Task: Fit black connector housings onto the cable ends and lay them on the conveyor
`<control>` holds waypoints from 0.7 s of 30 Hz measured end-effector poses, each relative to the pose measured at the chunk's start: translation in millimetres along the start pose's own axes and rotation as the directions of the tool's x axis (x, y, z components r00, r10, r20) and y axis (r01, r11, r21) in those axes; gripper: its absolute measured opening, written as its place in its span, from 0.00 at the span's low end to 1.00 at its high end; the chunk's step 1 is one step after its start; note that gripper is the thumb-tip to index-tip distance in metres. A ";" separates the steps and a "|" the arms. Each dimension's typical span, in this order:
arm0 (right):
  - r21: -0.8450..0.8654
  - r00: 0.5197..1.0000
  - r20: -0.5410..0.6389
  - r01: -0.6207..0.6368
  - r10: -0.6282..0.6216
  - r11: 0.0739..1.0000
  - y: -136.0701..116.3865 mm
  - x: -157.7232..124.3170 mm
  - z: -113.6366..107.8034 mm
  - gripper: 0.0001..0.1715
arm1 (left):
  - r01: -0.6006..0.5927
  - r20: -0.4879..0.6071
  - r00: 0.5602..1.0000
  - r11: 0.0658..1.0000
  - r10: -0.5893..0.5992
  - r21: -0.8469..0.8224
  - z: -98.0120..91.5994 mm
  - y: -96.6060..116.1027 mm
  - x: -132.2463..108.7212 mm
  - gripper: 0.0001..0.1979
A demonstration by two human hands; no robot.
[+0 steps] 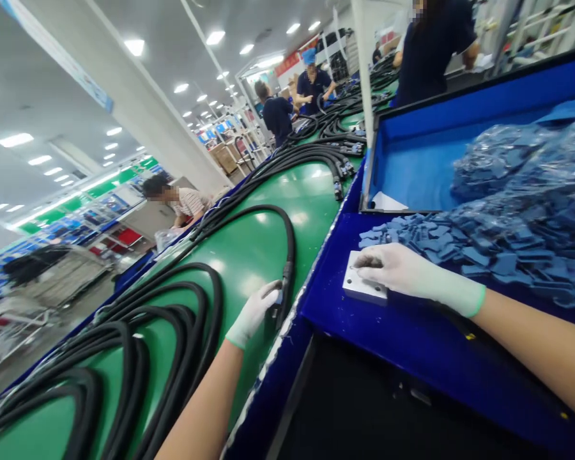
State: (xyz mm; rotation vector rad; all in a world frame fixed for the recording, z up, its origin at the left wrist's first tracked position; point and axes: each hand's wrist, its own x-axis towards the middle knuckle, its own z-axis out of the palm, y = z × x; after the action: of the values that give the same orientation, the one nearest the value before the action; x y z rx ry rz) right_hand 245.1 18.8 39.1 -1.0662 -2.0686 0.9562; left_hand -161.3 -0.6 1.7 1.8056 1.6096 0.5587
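Note:
My left hand (255, 314), in a white glove, is closed on the connector end of a thick black cable (289, 246) over the green surface. Its fingers partly hide the connector, where a bit of blue shows. On the dark blue bench lies a silver metal block (365, 291) with holes in it. My right hand (400, 269), also gloved, has its fingers pinched together at the block's top. Anything between those fingers is hidden. Just beyond that hand spreads a heap of flat blue plastic pieces (503, 252).
More looped black cables (206, 287) lie along the green conveyor (263, 239). Behind the heap stands a blue tray (412, 156) with a dark rim, beside a white post (363, 70). Clear plastic bags (508, 156) hold more blue pieces. Several people work farther off.

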 end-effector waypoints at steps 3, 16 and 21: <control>-0.076 0.999 0.007 -0.038 0.039 0.996 1.2 -0.6 1.7 0.14 | 0.064 -0.083 0.995 0.992 -0.056 0.106 -7.5 -16.6 -19.6 0.29; -0.277 0.988 -0.018 -0.153 0.154 0.948 25.3 4.5 12.8 0.21 | 0.619 -0.538 0.780 0.520 -0.319 0.588 -75.4 -113.4 -271.0 0.38; -0.315 0.991 -0.043 -0.132 0.125 0.940 23.2 2.9 17.3 0.21 | 0.651 -0.598 0.754 0.430 -0.271 0.626 -57.0 -101.7 -236.8 0.33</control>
State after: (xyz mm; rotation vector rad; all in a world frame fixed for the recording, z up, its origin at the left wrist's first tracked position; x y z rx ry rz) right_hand 239.8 25.4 11.3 -1.3849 -2.2048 0.6787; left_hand -309.6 -218.9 -5.6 1.6763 2.9218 -0.1726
